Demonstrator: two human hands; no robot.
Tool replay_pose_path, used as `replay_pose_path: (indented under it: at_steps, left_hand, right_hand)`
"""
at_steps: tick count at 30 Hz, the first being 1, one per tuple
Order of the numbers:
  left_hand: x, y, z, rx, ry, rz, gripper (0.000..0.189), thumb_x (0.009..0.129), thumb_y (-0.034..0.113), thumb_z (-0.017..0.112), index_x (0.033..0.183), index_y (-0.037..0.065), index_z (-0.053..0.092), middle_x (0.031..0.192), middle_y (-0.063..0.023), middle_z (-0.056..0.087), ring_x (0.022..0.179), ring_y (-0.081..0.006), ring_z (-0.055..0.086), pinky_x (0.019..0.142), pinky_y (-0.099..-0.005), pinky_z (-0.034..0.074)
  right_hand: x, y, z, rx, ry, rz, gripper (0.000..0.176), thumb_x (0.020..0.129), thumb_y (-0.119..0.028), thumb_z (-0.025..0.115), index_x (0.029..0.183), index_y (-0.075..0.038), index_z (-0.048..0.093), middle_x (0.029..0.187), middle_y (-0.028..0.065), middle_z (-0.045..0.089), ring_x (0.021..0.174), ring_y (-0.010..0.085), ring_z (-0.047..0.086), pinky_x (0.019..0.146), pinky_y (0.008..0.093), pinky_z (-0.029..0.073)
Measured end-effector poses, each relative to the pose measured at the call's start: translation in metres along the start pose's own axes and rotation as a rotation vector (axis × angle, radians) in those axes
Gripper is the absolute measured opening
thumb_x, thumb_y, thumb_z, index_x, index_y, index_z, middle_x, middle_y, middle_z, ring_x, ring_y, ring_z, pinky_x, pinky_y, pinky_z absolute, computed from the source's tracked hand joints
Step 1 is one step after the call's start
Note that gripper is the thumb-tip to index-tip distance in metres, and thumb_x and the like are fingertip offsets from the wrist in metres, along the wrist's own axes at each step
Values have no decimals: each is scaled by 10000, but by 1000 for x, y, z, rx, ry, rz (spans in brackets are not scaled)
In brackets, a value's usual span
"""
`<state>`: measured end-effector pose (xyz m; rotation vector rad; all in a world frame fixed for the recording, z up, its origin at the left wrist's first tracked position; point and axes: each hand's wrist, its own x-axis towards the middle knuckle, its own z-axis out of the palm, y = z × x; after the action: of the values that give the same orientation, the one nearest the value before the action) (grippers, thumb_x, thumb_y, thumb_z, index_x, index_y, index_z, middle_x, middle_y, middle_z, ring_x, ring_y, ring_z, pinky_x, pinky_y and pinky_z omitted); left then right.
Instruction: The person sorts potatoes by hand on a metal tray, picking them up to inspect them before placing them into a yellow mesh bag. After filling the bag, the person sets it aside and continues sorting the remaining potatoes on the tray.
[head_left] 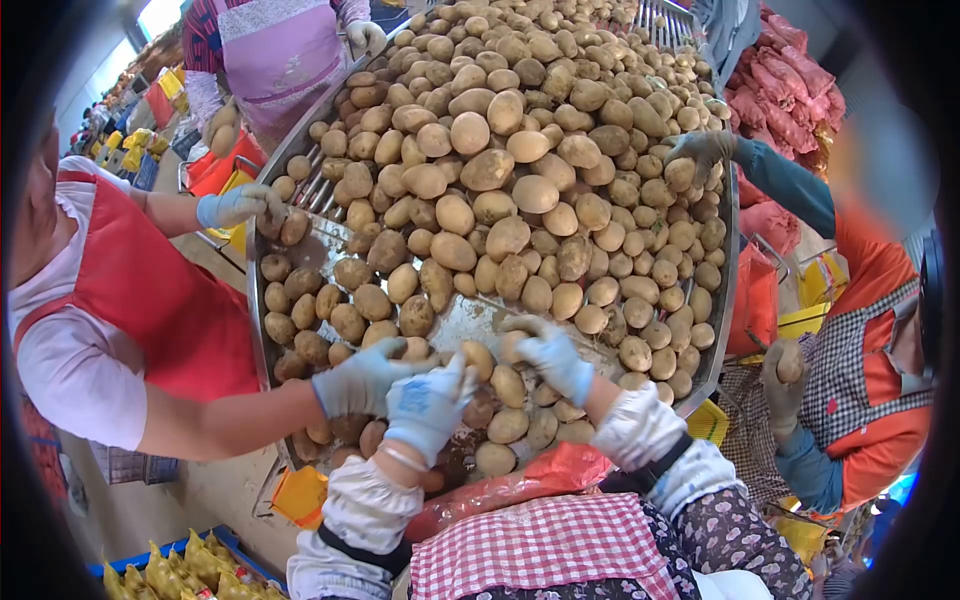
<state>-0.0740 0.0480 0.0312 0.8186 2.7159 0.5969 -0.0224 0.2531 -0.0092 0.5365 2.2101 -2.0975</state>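
My left hand (430, 405), in a light blue and white glove, reaches over the near end of a metal sorting table (330, 245) heaped with potatoes (490, 170). Its bent fingers are closed against a potato (478, 360); how firmly they hold it is hard to see. Gloved alike, my right hand (550, 358) curls its fingers around another potato (514, 347), partly covered by them. Loose potatoes (508, 425) lie between and below my hands. A co-worker's gloved hand (355, 382) is right beside my left hand, partly behind it.
A person in a red apron (165, 285) stands at left, one in a pink apron (280, 60) at far left. At right, a person in orange (860, 400) holds a potato (790, 362). Red sacks (785, 85) are piled behind. A crate of yellow bags (190, 570) sits below.
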Motion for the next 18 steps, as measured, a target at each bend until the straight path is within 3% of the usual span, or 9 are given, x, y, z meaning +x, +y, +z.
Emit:
replay_pose_path:
  at_steps: [1,3,5,8,10,11,13,15,18]
  left_hand:
    - [18,7,9,73,76,140,310,923,314,534,1125,101,631,863,-139,688,735,-344,648,656,-424,510]
    - [61,6,30,139,156,284,314,903,290,550,1140,97,620,933,-142,685,798,-322,652,670,-424,503]
    - [106,-4,57,518,491,310,327,856,239,560,1149,99,600,1043,-109,637,929,-265,613,694,-417,475]
    - [129,-1,68,710,260,179,261,837,170,545,1075,96,620,1064,-65,606,1006,-260,576,703,-410,472]
    - [133,-3,67,718,232,196,231,834,167,548,1044,109,626,1029,-55,602,978,-249,574,700,-399,463]
    - [135,-4,67,729,209,200,201,832,164,552,1012,122,632,994,-46,599,950,-238,572,697,-389,454]
    - [138,-6,64,724,170,197,168,822,167,561,966,135,642,993,-46,596,949,-231,567,700,-386,450]
    - [140,-10,59,692,123,233,159,809,168,575,942,142,655,994,-44,598,944,-223,571,689,-381,452]
    - [114,-22,49,567,128,219,184,750,201,647,914,117,655,990,-73,595,917,-248,579,695,-393,467]
  right_hand:
    - [-9,-8,-12,318,21,76,330,841,-209,597,1124,-40,616,1042,164,662,958,279,651,817,360,519]
    - [-20,-23,-35,466,80,63,317,857,-224,592,1109,-35,624,1050,158,660,954,276,651,823,362,519]
    - [-11,-32,-57,279,191,-12,308,873,-239,586,1094,-29,631,1059,151,659,950,272,651,829,365,520]
    - [25,-43,-73,-396,311,-191,303,896,-261,578,1072,-22,641,1072,141,656,944,267,651,839,368,521]
    - [51,-44,-68,-847,228,-392,336,900,-257,545,1163,-58,611,1142,145,630,994,292,632,878,397,505]
    - [59,-40,-61,-836,229,-387,336,900,-257,545,1163,-58,611,1142,145,630,994,292,632,878,397,505]
    - [69,-43,-43,-1313,92,-174,387,896,-242,528,1262,-116,549,1220,155,593,1062,313,607,894,410,492]
    - [62,-49,-39,-1348,29,-78,449,888,-262,508,1326,-166,492,1289,165,548,1116,319,590,907,415,489]
    - [9,-62,-33,-1268,-397,3,456,883,-317,512,1314,-168,505,1297,160,543,1142,325,577,927,412,486]
